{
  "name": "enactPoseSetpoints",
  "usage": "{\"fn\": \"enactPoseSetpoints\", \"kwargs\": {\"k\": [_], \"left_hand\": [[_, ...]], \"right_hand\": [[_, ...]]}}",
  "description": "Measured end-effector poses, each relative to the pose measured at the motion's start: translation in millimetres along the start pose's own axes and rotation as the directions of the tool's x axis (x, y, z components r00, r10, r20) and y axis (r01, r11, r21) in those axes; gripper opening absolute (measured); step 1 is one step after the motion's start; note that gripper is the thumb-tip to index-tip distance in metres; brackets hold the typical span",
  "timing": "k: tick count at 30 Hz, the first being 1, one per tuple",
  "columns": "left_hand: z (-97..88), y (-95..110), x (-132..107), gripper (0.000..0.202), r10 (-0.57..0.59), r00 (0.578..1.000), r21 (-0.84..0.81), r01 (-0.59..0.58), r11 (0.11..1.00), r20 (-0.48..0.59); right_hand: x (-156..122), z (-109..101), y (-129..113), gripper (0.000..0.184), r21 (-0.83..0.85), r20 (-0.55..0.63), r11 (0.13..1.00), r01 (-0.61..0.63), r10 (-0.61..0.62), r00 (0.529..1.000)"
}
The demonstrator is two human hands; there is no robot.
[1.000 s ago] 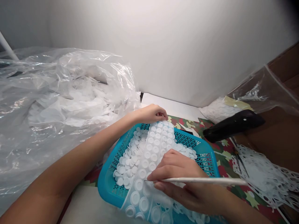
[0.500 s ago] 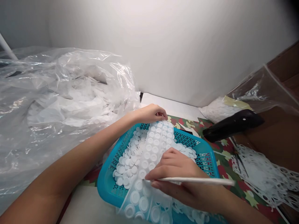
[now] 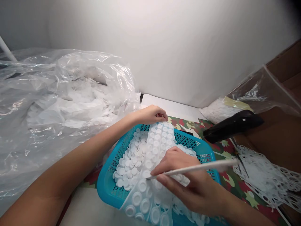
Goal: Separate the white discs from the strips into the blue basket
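Note:
A long translucent sheet (image 3: 156, 143) carrying rows of round white discs lies across a blue plastic basket (image 3: 101, 188). Loose white discs (image 3: 128, 164) fill much of the basket beneath it. At the sheet's far end, my left hand (image 3: 152, 114) is closed with its fingertips pinching the edge. My right hand (image 3: 180, 160) grips a slim white stick-like tool (image 3: 213, 164) like a pen. The tool's thin dark tip touches or nearly touches the sheet beside a disc around its middle. Part of the sheet is hidden under my right hand.
A large clear plastic bag (image 3: 70, 106) of white pieces takes up the left. On the right are a black elongated object (image 3: 231, 125), white sheets with punched holes (image 3: 261, 179) and a cardboard box (image 3: 277, 138). Camouflage-patterned cloth (image 3: 227, 180) covers the table. Behind rises a pale wall (image 3: 164, 47).
My right hand has shifted slightly, and the tool has tilted, its rear end now higher. The tip has moved slightly up and right along the sheet. My left hand stays at the far end.

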State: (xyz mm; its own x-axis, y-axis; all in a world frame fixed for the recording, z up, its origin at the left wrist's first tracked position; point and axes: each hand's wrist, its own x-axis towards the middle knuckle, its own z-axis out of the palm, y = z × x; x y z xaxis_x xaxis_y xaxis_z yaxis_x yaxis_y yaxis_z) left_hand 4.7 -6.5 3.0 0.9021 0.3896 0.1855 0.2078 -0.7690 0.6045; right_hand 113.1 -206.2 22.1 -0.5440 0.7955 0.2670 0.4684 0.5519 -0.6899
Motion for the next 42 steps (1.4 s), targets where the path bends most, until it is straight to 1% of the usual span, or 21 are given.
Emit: {"fn": "enactPoseSetpoints", "kwargs": {"k": [1,2,5,6,9,10,11,12,14,16,17,18,19,23,26,29,31,34,36,39,42], "left_hand": [[0.1,0,0,0.024,0.001,1.0,-0.002,-0.001,1.0,0.002],[0.2,0,0,0.025,0.002,1.0,-0.004,-0.002,1.0,0.003],[0.5,-1,0,0.025,0.003,1.0,-0.005,-0.003,1.0,0.003],[0.5,-1,0,0.025,0.002,1.0,-0.005,-0.002,1.0,0.002],[0.4,-1,0,0.025,-0.002,1.0,-0.003,0.002,1.0,0.002],[0.2,-1,0,0.025,-0.002,1.0,-0.003,0.002,1.0,0.002],[0.1,-1,0,0.026,-0.001,1.0,-0.003,0.001,1.0,0.002],[0.1,-1,0,0.026,-0.001,1.0,-0.002,0.001,1.0,0.002],[0.1,-1,0,0.026,0.001,1.0,-0.001,-0.001,1.0,0.0],[0.4,-1,0,0.025,0.001,1.0,0.001,-0.001,1.0,-0.004],[0.6,-1,0,0.025,0.001,1.0,0.002,-0.001,1.0,-0.006],[0.7,-1,0,0.025,0.001,1.0,0.002,-0.001,1.0,-0.007],[0.8,-1,0,0.025,0.001,1.0,0.003,-0.001,1.0,-0.008],[0.6,-1,0,0.025,0.007,1.0,0.002,-0.007,1.0,-0.007],[0.3,-1,0,0.025,0.007,1.0,0.002,-0.007,1.0,-0.001],[0.3,0,0,0.025,0.003,1.0,0.002,-0.003,1.0,0.001],[0.4,0,0,0.025,0.001,1.0,0.002,-0.001,1.0,0.001],[0.6,0,0,0.025,-0.002,1.0,0.003,0.002,1.0,-0.001],[0.7,0,0,0.025,-0.002,1.0,0.004,0.002,1.0,-0.002],[0.8,0,0,0.025,-0.001,1.0,0.006,0.001,1.0,-0.004],[0.8,0,0,0.025,-0.001,1.0,0.008,0.001,1.0,-0.007]], "right_hand": [[0,-1,0,0.012,0.05,-0.049,0.999,0.014,-0.012,0.999],[0,-1,0,0.011,0.073,-0.071,0.997,0.027,-0.022,0.997],[-2,-1,1,0.011,0.065,-0.051,0.996,0.062,-0.059,0.997],[-3,-1,1,0.012,0.068,-0.064,0.995,0.072,-0.067,0.996],[-4,-1,2,0.016,0.125,-0.192,0.985,0.119,-0.094,0.977],[-4,-1,2,0.017,0.139,-0.225,0.982,0.131,-0.097,0.97],[-3,-1,2,0.017,0.142,-0.232,0.98,0.137,-0.101,0.967],[-2,-2,1,0.016,0.132,-0.203,0.982,0.135,-0.106,0.973],[1,-2,-1,0.012,0.08,-0.05,0.99,0.117,-0.113,0.992],[3,-1,-2,0.012,0.011,0.128,0.995,0.101,-0.101,0.987],[4,-1,-2,0.013,-0.018,0.184,0.995,0.1,-0.095,0.978],[5,-1,-3,0.013,-0.037,0.214,0.994,0.098,-0.088,0.973],[5,0,-2,0.013,-0.045,0.212,0.994,0.098,-0.087,0.973],[3,1,-1,0.013,0.004,0.111,0.991,0.137,-0.136,0.984],[1,1,-1,0.013,0.022,0.066,0.986,0.164,-0.165,0.984],[1,0,-1,0.014,0.053,0.023,0.987,0.154,-0.155,0.988],[2,0,-2,0.014,0.048,0.053,0.99,0.133,-0.135,0.989],[6,0,-4,0.015,-0.034,0.194,0.992,0.123,-0.114,0.974],[7,1,-4,0.017,-0.089,0.249,0.988,0.125,-0.099,0.963],[3,7,3,0.018,-0.119,0.238,0.985,0.129,-0.098,0.966],[-3,14,15,0.015,-0.165,0.211,0.969,0.185,-0.149,0.966]]}}
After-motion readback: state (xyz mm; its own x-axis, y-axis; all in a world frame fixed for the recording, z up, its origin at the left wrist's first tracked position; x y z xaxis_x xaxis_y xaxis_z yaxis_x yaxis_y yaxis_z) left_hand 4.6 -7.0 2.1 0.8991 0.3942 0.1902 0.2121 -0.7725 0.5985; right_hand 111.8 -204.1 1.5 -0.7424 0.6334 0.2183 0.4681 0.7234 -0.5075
